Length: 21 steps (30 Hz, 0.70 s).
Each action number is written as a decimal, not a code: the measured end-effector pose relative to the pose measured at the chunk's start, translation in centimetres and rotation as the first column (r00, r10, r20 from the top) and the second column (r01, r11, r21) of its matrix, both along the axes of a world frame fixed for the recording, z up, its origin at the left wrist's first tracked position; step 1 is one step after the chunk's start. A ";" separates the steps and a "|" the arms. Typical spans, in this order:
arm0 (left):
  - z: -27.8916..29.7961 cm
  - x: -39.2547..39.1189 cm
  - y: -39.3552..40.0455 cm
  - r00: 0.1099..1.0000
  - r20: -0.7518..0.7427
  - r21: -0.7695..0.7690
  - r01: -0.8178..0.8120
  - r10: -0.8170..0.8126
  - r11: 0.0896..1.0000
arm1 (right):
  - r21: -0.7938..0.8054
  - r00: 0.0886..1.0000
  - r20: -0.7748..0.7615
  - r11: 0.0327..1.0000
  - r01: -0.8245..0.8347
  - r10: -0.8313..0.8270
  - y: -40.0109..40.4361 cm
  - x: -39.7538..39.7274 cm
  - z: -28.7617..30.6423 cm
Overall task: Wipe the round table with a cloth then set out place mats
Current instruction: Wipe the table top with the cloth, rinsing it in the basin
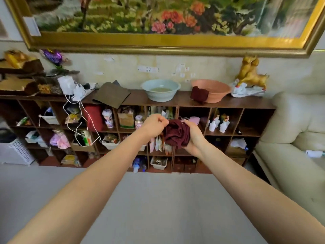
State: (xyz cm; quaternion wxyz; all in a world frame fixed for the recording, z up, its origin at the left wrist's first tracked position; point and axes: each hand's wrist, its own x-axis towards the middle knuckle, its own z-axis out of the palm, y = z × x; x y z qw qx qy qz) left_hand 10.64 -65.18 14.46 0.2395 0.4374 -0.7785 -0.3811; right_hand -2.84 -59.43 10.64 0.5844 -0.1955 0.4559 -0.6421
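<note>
Both my bare forearms stretch forward, hands meeting at chest height. My left hand (155, 123) pinches the top edge of the dark red cloth (176, 134), fingers curled, while my right hand (194, 136) cups the bunched cloth from the side (palm turned inward).

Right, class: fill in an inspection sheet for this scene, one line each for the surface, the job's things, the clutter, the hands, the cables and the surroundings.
Surface: round table not in view; grey floor below the arms.
Job's things: dark red cloth bunched between both hands; brown mats on the shelf unit; second dark red cloth draped over the pink basin.
Clutter: pale blue basin holding liquid; cubbies packed with bottles, bags, boxes.
Hands: left hand pinches the cloth's edge; right hand grips the bundle.
Cables: white cords trail from the shelf top down the cubbies.
Surroundings: framed picture, gold figurine, cream sofa.
</note>
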 end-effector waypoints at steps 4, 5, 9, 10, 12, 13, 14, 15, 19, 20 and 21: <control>-0.4 -2.2 -11.3 0.994 -0.030 -0.002 -0.106 0.106 0.994 | -0.035 0.999 0.001 0.998 -0.052 0.052 -11.6 -2.3 -0.2; -0.6 -2.9 -15.1 0.992 -0.032 -0.015 -0.121 0.120 0.993 | -0.034 0.998 -0.017 0.998 -0.057 0.056 -15.5 -2.9 -0.5; -0.4 -5.1 -26.1 0.992 0.022 -0.047 -0.126 0.127 0.991 | -0.013 0.996 -0.060 0.998 -0.069 0.068 -26.3 -5.0 -0.2; -0.1 -5.7 -28.8 0.991 0.030 -0.057 -0.131 0.133 0.990 | -0.017 0.995 -0.069 0.997 -0.070 0.069 -28.8 -5.7 0.2; 0.8 -7.4 -35.1 0.990 0.031 -0.046 -0.135 0.137 0.990 | -0.016 0.994 -0.078 0.997 -0.074 0.073 -34.4 -7.2 1.3; 1.1 -8.2 -37.8 0.991 0.041 -0.038 -0.127 0.128 0.991 | -0.001 0.992 -0.096 0.996 -0.084 0.083 -36.7 -7.9 1.7; 1.2 -8.8 -39.7 0.992 0.038 -0.025 -0.119 0.120 0.993 | 0.022 0.988 -0.121 0.995 -0.096 0.098 -38.5 -8.7 1.9; 1.3 -9.5 -41.4 0.993 0.029 -0.004 -0.117 0.117 0.993 | 0.046 0.983 -0.150 0.994 -0.103 0.108 -40.2 -9.4 1.9; 0.2 -12.9 -50.3 0.986 0.050 0.027 -0.160 0.159 0.987 | 0.104 0.970 -0.221 0.992 -0.077 0.099 -49.2 -13.8 0.7; -0.4 -14.1 -53.3 0.982 0.067 0.018 -0.177 0.176 0.984 | 0.121 0.966 -0.242 0.990 -0.067 0.095 -52.1 -15.1 0.3; -0.8 -14.5 -54.8 0.978 0.081 0.017 -0.193 0.191 0.981 | 0.125 0.961 -0.264 0.991 -0.044 0.076 -53.5 -15.8 0.1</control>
